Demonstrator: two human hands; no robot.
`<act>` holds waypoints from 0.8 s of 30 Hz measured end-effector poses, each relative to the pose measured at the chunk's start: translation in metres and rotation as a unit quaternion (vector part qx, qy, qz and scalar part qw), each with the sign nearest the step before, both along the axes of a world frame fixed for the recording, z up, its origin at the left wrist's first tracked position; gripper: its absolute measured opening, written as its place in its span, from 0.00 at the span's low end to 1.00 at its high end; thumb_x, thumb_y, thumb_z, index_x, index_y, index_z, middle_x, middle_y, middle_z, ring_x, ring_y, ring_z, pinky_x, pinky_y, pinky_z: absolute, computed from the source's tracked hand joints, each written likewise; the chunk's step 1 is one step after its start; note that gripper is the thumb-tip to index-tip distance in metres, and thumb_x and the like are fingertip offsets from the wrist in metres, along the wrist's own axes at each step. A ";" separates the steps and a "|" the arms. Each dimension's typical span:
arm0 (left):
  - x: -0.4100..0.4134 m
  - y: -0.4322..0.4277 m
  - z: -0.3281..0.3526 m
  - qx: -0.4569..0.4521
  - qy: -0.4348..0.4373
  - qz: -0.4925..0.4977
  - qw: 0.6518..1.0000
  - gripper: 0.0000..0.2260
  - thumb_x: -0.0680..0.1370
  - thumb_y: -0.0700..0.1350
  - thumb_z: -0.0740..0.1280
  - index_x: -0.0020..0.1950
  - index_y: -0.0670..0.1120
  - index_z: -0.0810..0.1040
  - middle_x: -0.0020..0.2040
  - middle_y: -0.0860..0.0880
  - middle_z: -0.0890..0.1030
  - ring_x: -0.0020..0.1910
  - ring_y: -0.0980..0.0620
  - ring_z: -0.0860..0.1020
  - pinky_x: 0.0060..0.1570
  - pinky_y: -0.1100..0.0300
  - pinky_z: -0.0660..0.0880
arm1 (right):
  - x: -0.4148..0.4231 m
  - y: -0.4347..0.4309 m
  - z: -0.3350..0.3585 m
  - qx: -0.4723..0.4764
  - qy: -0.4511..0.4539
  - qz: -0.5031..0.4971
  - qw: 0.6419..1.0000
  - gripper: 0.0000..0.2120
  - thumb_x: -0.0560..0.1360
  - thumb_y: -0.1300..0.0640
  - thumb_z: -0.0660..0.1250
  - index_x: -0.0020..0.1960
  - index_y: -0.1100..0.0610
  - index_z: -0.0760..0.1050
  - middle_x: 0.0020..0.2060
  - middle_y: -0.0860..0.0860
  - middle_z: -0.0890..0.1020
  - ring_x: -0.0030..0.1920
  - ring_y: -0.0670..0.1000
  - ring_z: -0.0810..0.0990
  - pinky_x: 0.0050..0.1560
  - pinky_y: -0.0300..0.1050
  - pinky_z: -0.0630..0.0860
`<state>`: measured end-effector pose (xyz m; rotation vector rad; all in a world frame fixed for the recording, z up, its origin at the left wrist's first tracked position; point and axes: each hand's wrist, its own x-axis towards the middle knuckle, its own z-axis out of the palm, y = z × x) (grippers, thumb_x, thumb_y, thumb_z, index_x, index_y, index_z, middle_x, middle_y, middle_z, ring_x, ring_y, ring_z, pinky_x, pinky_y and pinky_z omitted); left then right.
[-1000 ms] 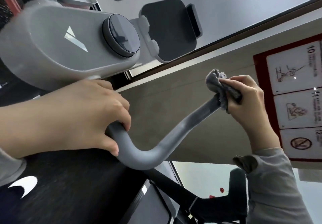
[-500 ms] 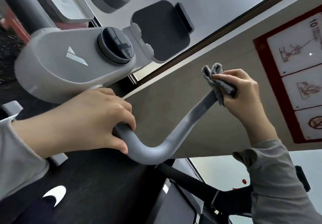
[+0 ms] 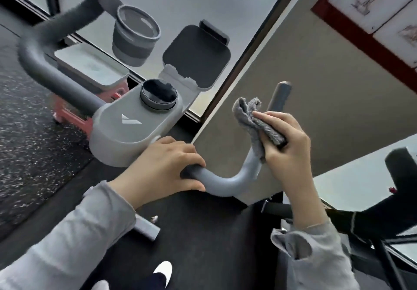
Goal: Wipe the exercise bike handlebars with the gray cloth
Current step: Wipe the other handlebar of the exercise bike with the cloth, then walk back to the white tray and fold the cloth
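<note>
Wiping the right bar of the handlebars [image 3: 228,180] is the job we are in the middle of; our right hand [image 3: 285,147] is closed around the gray cloth [image 3: 255,120] and presses it against the upright part of the bar, with a loose bunch of cloth sticking out above the fingers; our left hand [image 3: 162,170] is clenched on the low part of the same bar, next to the gray console [image 3: 126,127], and it holds the bike steady.

Compared with a second ago, the cloth hand sits lower on the bar; back then the cloth was up by the tip, and now the dark end of the bar [image 3: 282,96] pokes out above our hand; so we think the top part has been rubbed already, and the wipe is coming down toward the bend. Our head has also turned, so now we can see the left bar [image 3: 40,63], the cup holder [image 3: 135,39] and the phone holder [image 3: 196,54] too.

What this means: the curve under the cloth and the spot under our left hand look like they need wiping next, so the left hand will have to let go at some point; the far left bar looks untouched, so a good part of the job is left.
</note>
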<state>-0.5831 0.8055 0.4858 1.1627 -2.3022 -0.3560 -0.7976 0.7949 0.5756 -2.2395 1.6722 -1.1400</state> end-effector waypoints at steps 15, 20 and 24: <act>0.021 0.091 -0.024 -0.066 -0.028 0.130 0.989 0.18 0.74 0.53 0.65 0.62 0.47 0.78 0.64 0.48 0.77 0.63 0.48 0.75 0.60 0.50 0.72 | 0.028 0.079 -0.051 0.067 -0.252 0.122 0.958 0.17 0.72 0.72 0.67 0.55 0.55 0.81 0.52 0.53 0.81 0.56 0.46 0.79 0.57 0.32 0.71; 0.017 0.131 -0.048 0.051 -0.084 0.242 0.965 0.22 0.73 0.56 0.59 0.61 0.46 0.79 0.60 0.47 0.80 0.58 0.47 0.79 0.57 0.50 0.76 | 0.021 0.089 -0.063 0.095 -0.264 0.220 0.934 0.16 0.72 0.71 0.67 0.55 0.56 0.81 0.52 0.52 0.80 0.55 0.44 0.79 0.56 0.31 0.71; 0.001 0.171 -0.079 0.149 -0.108 0.334 0.925 0.22 0.76 0.57 0.62 0.67 0.49 0.72 0.66 0.50 0.74 0.66 0.51 0.72 0.66 0.54 0.68 | 0.005 0.101 -0.071 0.131 -0.261 0.287 0.912 0.16 0.72 0.72 0.67 0.55 0.56 0.81 0.53 0.52 0.80 0.56 0.43 0.79 0.58 0.34 0.71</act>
